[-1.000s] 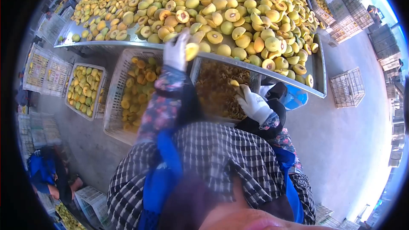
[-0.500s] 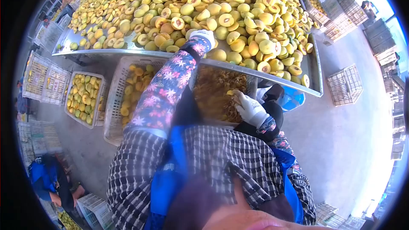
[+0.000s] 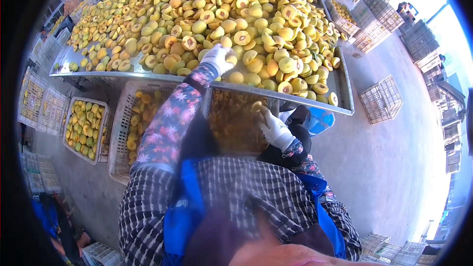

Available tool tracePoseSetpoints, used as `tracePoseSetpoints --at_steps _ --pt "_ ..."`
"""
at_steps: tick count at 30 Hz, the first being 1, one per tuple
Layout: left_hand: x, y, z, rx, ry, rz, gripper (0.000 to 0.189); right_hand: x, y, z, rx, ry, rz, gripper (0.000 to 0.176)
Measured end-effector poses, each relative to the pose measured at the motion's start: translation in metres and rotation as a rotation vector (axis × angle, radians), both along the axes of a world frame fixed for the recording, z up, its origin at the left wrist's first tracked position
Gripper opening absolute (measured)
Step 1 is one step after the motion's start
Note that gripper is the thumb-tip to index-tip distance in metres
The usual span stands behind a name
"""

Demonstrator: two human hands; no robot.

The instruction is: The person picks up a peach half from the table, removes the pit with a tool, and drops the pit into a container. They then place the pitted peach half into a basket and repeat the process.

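Note:
My left hand, in a white glove, is closed around a yellow fruit half at the front edge of a metal table heaped with halved yellow-green fruits. Below that edge, my right hand, also gloved, pinches a small yellowish piece of fruit. It is over a crate of brownish scraps, which look blurred. Left of this crate, partly behind my left forearm, is a white crate holding yellow fruit pieces.
A smaller crate of fruits rests on the floor at left, near more crates. A blue container is under the table's right end. An empty-looking crate and stacked crates stand right. A person is at lower left.
The whole view has shifted. My left hand has drawn back slightly toward the table edge, and a fruit half now shows in its fingers. My right hand still pinches a piece over the scraps.

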State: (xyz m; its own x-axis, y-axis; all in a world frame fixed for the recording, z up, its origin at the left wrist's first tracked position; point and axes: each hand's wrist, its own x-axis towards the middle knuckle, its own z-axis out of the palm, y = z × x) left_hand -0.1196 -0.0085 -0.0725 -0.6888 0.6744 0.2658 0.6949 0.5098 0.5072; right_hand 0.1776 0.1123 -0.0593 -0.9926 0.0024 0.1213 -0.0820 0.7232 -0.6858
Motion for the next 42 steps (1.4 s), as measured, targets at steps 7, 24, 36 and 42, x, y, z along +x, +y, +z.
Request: tracePoseSetpoints --at_steps 7,24,36,42 --pt "0.034 -0.029 0.038 1.756 -1.633 -0.267 0.024 -0.016 0.012 -0.021 0.179 0.008 0.06 0.058" --pt "0.127 -0.01 0.058 1.374 -1.197 -0.065 0.062 -0.071 -0.035 0.055 0.165 0.381 -0.179 0.03" --pt "0.118 -0.009 0.038 1.084 -1.232 -0.049 0.051 -0.064 -0.016 0.036 0.354 0.089 -0.115 0.031" --pt "0.128 0.011 0.026 1.254 -0.44 -0.042 0.04 -0.073 0.006 -0.001 0.024 0.097 -0.026 0.027"
